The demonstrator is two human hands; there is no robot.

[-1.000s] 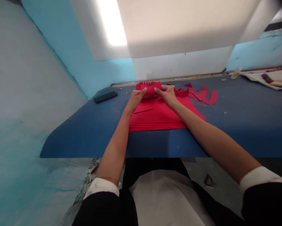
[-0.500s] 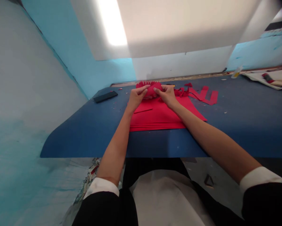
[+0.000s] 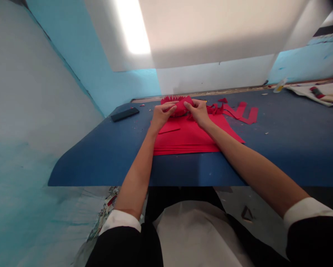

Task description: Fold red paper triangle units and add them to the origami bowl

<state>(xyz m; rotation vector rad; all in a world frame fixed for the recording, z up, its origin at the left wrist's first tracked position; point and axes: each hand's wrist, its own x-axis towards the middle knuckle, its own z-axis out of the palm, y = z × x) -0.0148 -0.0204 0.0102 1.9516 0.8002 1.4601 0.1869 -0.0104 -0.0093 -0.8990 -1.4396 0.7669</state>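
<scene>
A small red paper piece (image 3: pixel 182 105) is pinched between my left hand (image 3: pixel 162 115) and my right hand (image 3: pixel 199 112), thumbs toward me. Behind it a fringed red paper (image 3: pixel 170 99) shows its pointed edge; the fingers partly cover it. Below both hands lies a stack of red sheets (image 3: pixel 188 137). On the stack's left part rests a smaller red piece (image 3: pixel 169 127). Curled red scraps (image 3: pixel 215 109) are just right of my right hand.
The blue table (image 3: pixel 94 152) carries a black phone-like object (image 3: pixel 124 114) at the left. Red strips (image 3: pixel 248 115) lie right of the stack. A small bottle (image 3: pixel 280 85) and a pale sheet (image 3: pixel 329 89) with a red-and-dark object (image 3: pixel 317 92) are farther right.
The red paper between my fingers has tilted, its right end now raised higher. My right hand has shifted very slightly to the right; my left hand has barely moved.
</scene>
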